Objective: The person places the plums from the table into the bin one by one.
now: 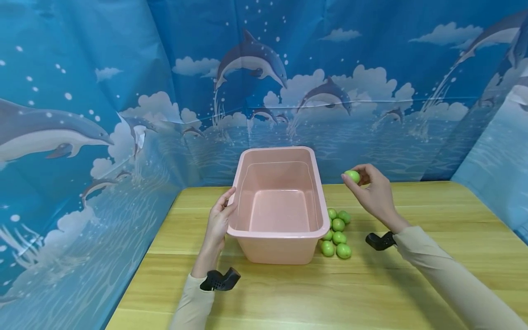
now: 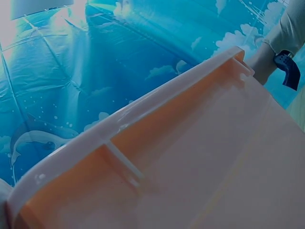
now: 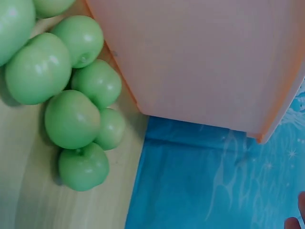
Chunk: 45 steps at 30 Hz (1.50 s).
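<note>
Backdrop [image 1: 255, 128]: hangs close behind the desk's far edge, limiting reach that way. Desk [image 1: 288, 293]: open room to the right and along the near side. Pink tub [image 1: 276, 250]: on the desk; probably light, smooth, slightly flexible plastic. Best hold: the lip. Left hand [image 1: 218, 220]: fingers grip its left rim. Right hand [image 1: 375, 190]: fingers narrowed in a pinch. Loose green fruits [image 1: 338, 224]: bunched beside tub's right side. Held fruit [image 1: 352, 176]: raised, right of tub; likely firm, slick, bruisable; grip opposite sides.
</note>
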Tool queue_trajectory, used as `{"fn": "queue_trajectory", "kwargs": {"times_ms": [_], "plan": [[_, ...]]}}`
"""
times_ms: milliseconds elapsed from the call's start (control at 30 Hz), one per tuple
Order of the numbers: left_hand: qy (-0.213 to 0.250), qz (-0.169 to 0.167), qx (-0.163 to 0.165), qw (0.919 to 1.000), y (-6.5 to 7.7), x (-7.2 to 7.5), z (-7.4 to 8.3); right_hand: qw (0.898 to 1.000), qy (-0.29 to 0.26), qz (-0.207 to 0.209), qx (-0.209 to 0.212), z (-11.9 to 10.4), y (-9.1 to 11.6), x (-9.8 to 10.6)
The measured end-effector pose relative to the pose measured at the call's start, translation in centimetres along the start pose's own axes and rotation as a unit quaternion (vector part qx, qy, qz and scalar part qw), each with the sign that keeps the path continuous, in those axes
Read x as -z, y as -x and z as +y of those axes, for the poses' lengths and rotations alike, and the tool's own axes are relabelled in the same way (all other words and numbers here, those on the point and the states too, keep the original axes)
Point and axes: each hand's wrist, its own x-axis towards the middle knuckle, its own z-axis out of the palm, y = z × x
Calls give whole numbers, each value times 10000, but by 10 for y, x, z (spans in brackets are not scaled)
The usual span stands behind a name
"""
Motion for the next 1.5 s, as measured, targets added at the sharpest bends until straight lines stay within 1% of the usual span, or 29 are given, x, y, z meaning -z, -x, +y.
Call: {"fn": "queue_trajectory", "kwargs": {"times_ms": [233, 533, 700, 1033, 1233, 1500], "plan": [[-44, -24, -42, 10000, -1, 0, -2, 9999, 64, -31, 157, -5, -12, -3], [-34, 18, -31, 10000, -2, 0, -1, 9998, 56, -132, 155, -12, -27, -8], [-39, 54, -27, 10000, -3, 0, -1, 9995, 18, -264, 189, -15, -35, -13], [-11, 74, -66, 10000, -2, -2, -2, 9988, 1, -423, 262, -21, -46, -21], [-9, 44, -71, 10000, -3, -1, -2, 9987, 11, -472, 177, -23, -50, -23], [-23, 83, -105, 9999, -3, 0, -3, 9964, -45, -829, -158, -24, -54, -28]]}}
